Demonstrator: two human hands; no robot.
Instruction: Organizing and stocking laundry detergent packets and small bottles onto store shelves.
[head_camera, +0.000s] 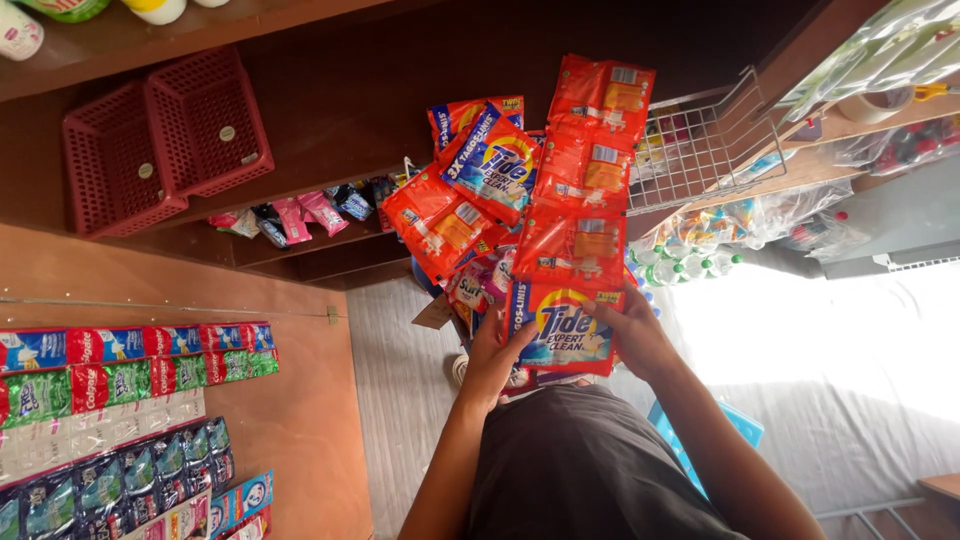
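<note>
Both hands are pinching the near end of a strip of orange detergent sachets (578, 215).

The left hand (497, 358) is clamping the bottom packet's left edge, and the right hand (635, 335) is closing on its right edge, holding the strip up before the dark shelf (330, 110). A second strip (470, 185) is dangling to its left; the two could tangle or tear at a seam. Items behind the strips are staying hidden, and the red baskets (165, 135) far left are showing no contents.
</note>
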